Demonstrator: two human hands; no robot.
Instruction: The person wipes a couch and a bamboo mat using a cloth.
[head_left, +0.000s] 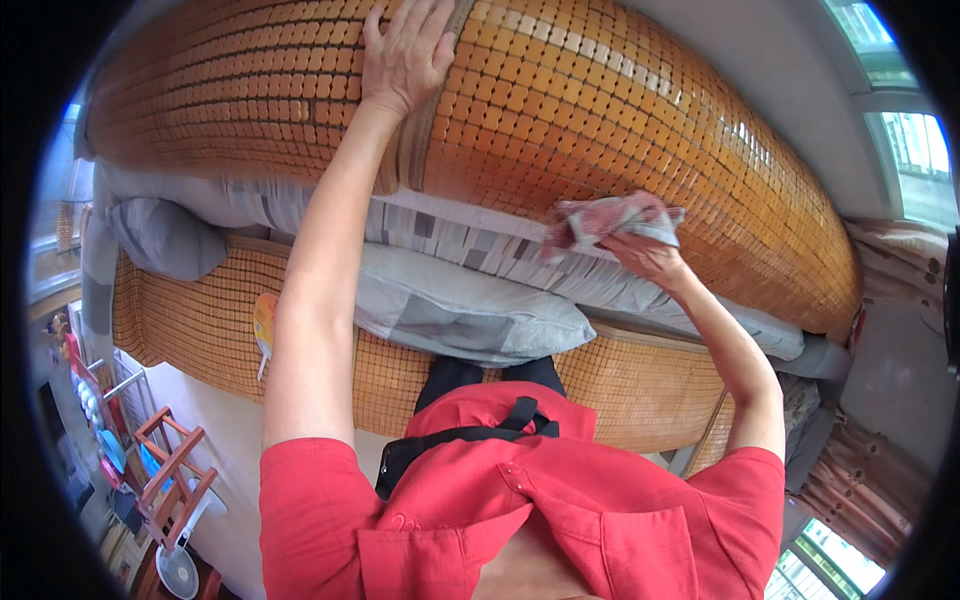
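Observation:
Orange-brown bamboo tile mats (540, 82) cover the sofa's backrest, which spans the top of the view. My left hand (409, 64) lies palm down on them, fingers spread, beside a brown fabric border strip (433, 97). Bunched in my right hand (649, 262) is a red and white cloth (619, 214), at the lower part of the right-hand mat; it looks slightly blurred. Below the mats hangs a grey and white striped cover (450, 232). A grey cushion (480, 307) lies on the seat before my legs.
Another grey cushion (169, 238) is at the seat's left end. The seat has a tile mat (202, 307) too, with an orange hand fan (265, 322) on it. At lower left stands a wooden stool frame (176, 472) near a white electric fan (178, 571). Curtains (862, 465) hang at right.

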